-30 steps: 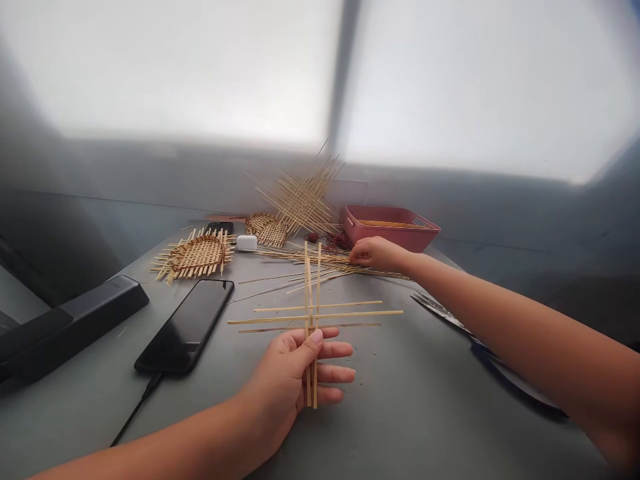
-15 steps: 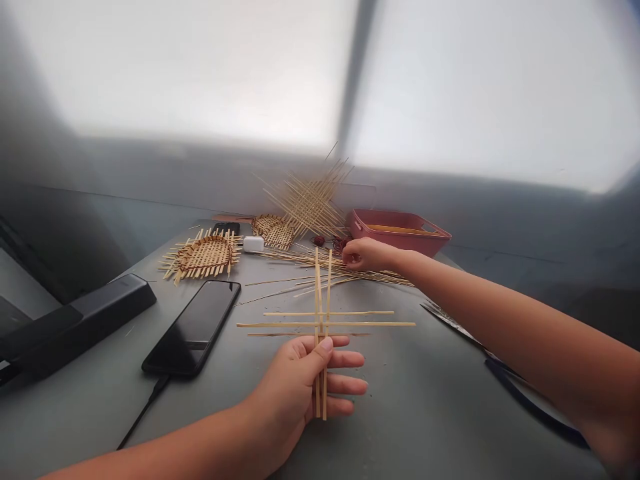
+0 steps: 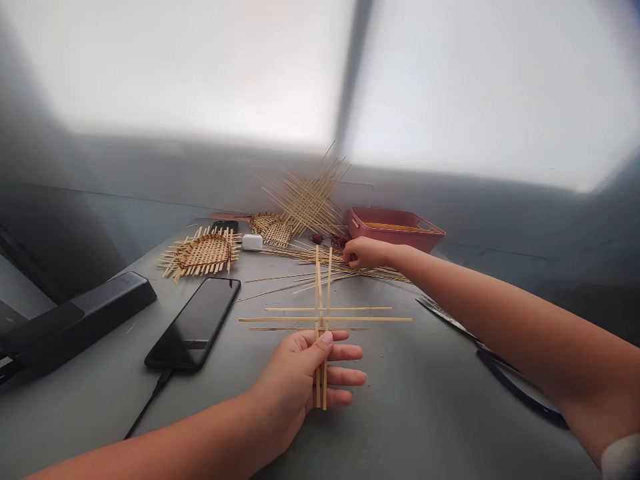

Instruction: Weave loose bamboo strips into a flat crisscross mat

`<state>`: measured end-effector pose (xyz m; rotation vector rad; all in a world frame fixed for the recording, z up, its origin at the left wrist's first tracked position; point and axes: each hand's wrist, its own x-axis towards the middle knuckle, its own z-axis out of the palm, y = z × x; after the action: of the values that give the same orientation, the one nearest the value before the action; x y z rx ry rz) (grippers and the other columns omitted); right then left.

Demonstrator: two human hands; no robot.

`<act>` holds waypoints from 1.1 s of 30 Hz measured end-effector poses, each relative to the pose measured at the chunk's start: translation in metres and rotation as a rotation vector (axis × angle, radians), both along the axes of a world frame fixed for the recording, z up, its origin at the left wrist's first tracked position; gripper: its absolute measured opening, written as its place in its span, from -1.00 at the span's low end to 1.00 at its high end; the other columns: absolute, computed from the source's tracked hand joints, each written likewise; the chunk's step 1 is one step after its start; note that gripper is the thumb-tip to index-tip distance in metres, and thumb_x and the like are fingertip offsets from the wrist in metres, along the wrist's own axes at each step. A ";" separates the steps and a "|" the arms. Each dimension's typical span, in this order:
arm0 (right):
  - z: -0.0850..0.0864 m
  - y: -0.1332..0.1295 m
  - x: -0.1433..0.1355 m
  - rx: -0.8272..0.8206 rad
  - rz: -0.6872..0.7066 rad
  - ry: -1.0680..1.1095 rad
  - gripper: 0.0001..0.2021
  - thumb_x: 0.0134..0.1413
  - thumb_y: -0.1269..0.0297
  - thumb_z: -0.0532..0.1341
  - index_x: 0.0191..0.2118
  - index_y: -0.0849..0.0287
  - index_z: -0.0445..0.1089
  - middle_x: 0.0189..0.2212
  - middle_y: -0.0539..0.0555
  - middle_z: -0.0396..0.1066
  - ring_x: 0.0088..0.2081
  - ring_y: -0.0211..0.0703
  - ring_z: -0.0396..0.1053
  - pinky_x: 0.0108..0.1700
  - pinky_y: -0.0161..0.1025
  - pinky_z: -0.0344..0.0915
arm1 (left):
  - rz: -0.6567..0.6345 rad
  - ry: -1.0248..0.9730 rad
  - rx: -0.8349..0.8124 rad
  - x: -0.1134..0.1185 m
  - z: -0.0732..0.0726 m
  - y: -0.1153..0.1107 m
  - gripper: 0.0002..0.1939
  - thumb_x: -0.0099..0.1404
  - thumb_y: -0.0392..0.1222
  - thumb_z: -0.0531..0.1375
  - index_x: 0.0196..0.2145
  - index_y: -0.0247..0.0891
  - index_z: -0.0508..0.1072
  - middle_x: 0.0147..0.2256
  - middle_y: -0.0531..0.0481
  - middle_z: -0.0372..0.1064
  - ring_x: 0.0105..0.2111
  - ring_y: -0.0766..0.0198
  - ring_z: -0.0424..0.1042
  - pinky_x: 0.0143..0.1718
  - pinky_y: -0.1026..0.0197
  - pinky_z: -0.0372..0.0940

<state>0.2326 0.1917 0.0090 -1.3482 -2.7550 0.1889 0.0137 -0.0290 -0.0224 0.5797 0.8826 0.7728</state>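
Right hand (image 3: 367,253) leftward, near bin edge (image 3: 357,225)

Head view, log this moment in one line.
left hand: holding crossed strips | right hand: at strip pile | scissors: lying unheld

Bright, hazy light glares from two large pale panels (image 3: 200,73) behind the grey desk (image 3: 400,413); edges stretch, and far corners blur.

1. Readable text, labels, brands, numbers, signs: none.
2. Phone (image 3: 194,325) screen: dark, nothing legible.
3. Pink basket (image 3: 390,238), white case (image 3: 252,242), black device (image 3: 83,321), scissors (image 3: 517,393): no readable markings.
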 end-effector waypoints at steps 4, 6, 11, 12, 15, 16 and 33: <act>0.031 -0.013 -0.002 0.076 -0.062 0.129 -0.92 -0.19 0.42 0.22 -0.50 0.14 0.46 -0.57 -0.05 0.43 -0.53 -0.26 0.28 -0.46 -0.32 0.15 | -0.004 -0.021 0.010 -0.002 -0.002 0.000 -0.79 0.40 -0.19 0.06 -0.12 -0.37 0.38 -0.18 -0.20 0.52 -0.48 0.32 0.54 -0.53 0.34 0.40; 0.054 -0.024 -0.003 0.168 -0.097 0.239 -0.91 -0.08 0.35 0.19 -0.43 0.15 0.45 -0.51 -0.03 0.44 -0.47 -0.24 0.30 -0.41 -0.30 0.20 | -0.005 -0.029 0.012 -0.002 -0.004 0.000 -0.79 0.40 -0.19 0.06 -0.12 -0.37 0.38 -0.18 -0.21 0.52 -0.47 0.31 0.55 -0.53 0.33 0.40; 0.095 -0.057 -0.008 0.370 -0.099 0.759 -0.95 -0.03 0.32 0.21 -0.40 0.15 0.37 -0.44 0.01 0.44 -0.41 -0.25 0.34 -0.33 -0.26 0.31 | -0.007 -0.024 0.017 -0.001 -0.004 0.000 -0.78 0.40 -0.20 0.06 -0.10 -0.38 0.38 -0.16 -0.22 0.51 -0.48 0.32 0.54 -0.54 0.33 0.40; 0.096 -0.062 -0.009 0.357 -0.100 0.824 -0.96 -0.02 0.32 0.21 -0.40 0.15 0.36 -0.45 0.01 0.43 -0.42 -0.25 0.34 -0.35 -0.25 0.33 | -0.008 -0.020 0.021 0.000 -0.003 0.000 -0.78 0.40 -0.21 0.06 -0.10 -0.38 0.38 -0.16 -0.21 0.51 -0.48 0.32 0.54 -0.54 0.33 0.40; 0.081 -0.074 -0.012 0.213 -0.127 0.982 -0.92 -0.08 0.32 0.27 -0.43 0.16 0.35 -0.50 0.00 0.43 -0.46 -0.25 0.36 -0.39 -0.24 0.35 | -0.012 -0.005 0.034 -0.001 -0.001 -0.002 -0.78 0.40 -0.21 0.07 -0.09 -0.38 0.37 -0.16 -0.21 0.51 -0.48 0.33 0.54 -0.53 0.33 0.41; 0.072 -0.076 -0.012 0.180 -0.142 1.008 -0.88 -0.13 0.32 0.31 -0.44 0.17 0.35 -0.51 -0.01 0.43 -0.47 -0.26 0.36 -0.40 -0.24 0.35 | -0.013 0.004 0.038 -0.001 -0.001 -0.002 -0.78 0.40 -0.20 0.07 -0.09 -0.38 0.37 -0.15 -0.21 0.51 -0.47 0.33 0.54 -0.52 0.33 0.41; 0.050 -0.181 -0.001 0.133 -0.300 0.832 -0.69 0.12 0.00 0.16 -0.31 0.10 0.53 -0.57 0.01 0.29 -0.50 -0.23 0.22 -0.53 -0.29 0.15 | 0.027 0.170 0.222 0.006 0.001 -0.009 -0.76 0.41 -0.21 0.04 -0.06 -0.37 0.37 -0.16 -0.21 0.51 -0.46 0.33 0.55 -0.51 0.35 0.38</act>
<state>0.2311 0.0106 0.0588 -1.2440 -1.8334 0.4221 0.0196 -0.0379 -0.0212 0.8405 0.9680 0.8615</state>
